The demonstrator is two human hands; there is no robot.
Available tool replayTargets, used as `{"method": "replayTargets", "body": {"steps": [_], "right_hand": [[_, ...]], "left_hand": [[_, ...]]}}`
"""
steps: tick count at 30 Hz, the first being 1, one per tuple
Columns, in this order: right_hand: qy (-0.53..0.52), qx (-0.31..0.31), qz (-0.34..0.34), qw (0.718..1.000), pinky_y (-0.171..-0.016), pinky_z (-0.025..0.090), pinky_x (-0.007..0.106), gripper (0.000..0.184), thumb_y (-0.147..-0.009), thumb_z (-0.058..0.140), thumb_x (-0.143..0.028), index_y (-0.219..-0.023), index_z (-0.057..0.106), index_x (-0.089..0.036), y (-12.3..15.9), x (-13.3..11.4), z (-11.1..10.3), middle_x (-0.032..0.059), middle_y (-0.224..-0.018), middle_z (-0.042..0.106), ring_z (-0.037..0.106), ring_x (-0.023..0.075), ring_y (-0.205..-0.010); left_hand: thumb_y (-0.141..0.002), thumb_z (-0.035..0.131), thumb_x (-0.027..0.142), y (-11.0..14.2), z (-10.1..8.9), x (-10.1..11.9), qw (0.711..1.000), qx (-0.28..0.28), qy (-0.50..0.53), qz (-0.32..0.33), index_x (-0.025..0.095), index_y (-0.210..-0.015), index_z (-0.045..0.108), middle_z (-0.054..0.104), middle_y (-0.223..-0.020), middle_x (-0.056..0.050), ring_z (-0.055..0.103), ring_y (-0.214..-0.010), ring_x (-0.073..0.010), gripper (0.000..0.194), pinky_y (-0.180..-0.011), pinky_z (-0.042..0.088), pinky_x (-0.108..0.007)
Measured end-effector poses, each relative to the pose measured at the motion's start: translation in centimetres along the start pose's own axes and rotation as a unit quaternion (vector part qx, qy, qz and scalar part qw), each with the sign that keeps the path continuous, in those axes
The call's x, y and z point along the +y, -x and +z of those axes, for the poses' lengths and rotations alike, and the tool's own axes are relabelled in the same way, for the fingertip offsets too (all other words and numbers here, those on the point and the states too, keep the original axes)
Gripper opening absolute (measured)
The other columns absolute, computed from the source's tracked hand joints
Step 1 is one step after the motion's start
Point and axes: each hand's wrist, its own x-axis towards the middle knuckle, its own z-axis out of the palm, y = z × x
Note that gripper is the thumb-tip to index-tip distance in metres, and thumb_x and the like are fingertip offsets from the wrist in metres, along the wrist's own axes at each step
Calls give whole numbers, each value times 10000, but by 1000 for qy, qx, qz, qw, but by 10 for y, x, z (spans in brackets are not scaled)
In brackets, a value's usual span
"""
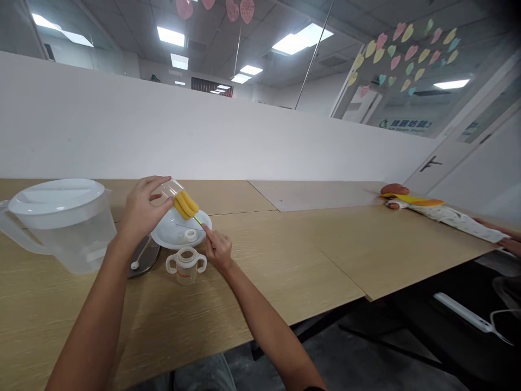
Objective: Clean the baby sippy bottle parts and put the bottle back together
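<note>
My left hand [144, 206] is closed around a clear plastic cup [171, 187], tilted with its opening toward the right. In my right hand [218, 247] is the thin green handle of a bottle brush; the brush's yellow sponge head [186, 205] sits at the cup's mouth, and I cannot tell how far inside it is. Below them lies a white bowl [163, 231] with a small white ring-shaped part [190, 235] in it. A clear two-handled baby bottle [186, 266] stands upright and uncapped in front of the bowl.
A large lidded water pitcher [77, 233] stands at the left. Beside it a white straw piece [135, 265] lies on a dark round plate [152, 258]. At the table's far right, a doll-like figure in white patterned cloth [456, 220] lies near another person's hands [510, 241].
</note>
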Motion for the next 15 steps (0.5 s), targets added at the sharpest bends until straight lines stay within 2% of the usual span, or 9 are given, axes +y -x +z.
{"method": "replayTargets", "body": {"steps": [3, 5, 9, 12, 15], "right_hand": [[5, -10, -10, 1000, -530, 398, 225, 413, -960, 384, -134, -1268, 659, -129, 2, 1, 0, -8, -578, 540, 461, 101, -504], [-4, -10, -14, 1000, -526, 399, 230, 404, -957, 386, -132, -1245, 670, -127, 3, 1, 1, -6, -576, 545, 465, 103, -503], [-27, 1, 4, 1000, -531, 414, 236, 373, -967, 396, -146, -1211, 677, -134, 2, -1, 1, 1, -600, 598, 507, 100, -509], [-35, 11, 12, 999, -524, 419, 245, 357, -973, 401, -156, -1200, 674, -123, 2, -2, 1, 7, -604, 611, 521, 107, -510], [-39, 24, 22, 999, -527, 438, 250, 364, -971, 395, -152, -1214, 662, -111, 2, -2, 1, 18, -618, 618, 541, 118, -526]], "left_hand": [[-793, 598, 315, 1, 0, -1, 998, -25, -35, 41, 224, -1223, 673, 587, -1268, -73, 600, -1145, -234, 446, -942, 579, -385], [-812, 567, 301, 0, 1, -4, 994, -60, -69, 63, 209, -1189, 689, 602, -1256, -76, 586, -1173, -244, 407, -1010, 535, -414], [-843, 501, 262, 0, 10, -8, 982, -122, -128, 74, 187, -1153, 704, 605, -1268, -91, 567, -1208, -260, 378, -1096, 449, -443], [-876, 437, 249, -1, 16, -7, 979, -123, -151, 66, 164, -1192, 681, 578, -1308, -115, 559, -1217, -273, 409, -1095, 436, -457], [-912, 416, 307, -1, 17, -4, 981, -125, -143, 46, 149, -1244, 650, 579, -1318, -129, 562, -1207, -272, 435, -1084, 438, -447]]}}
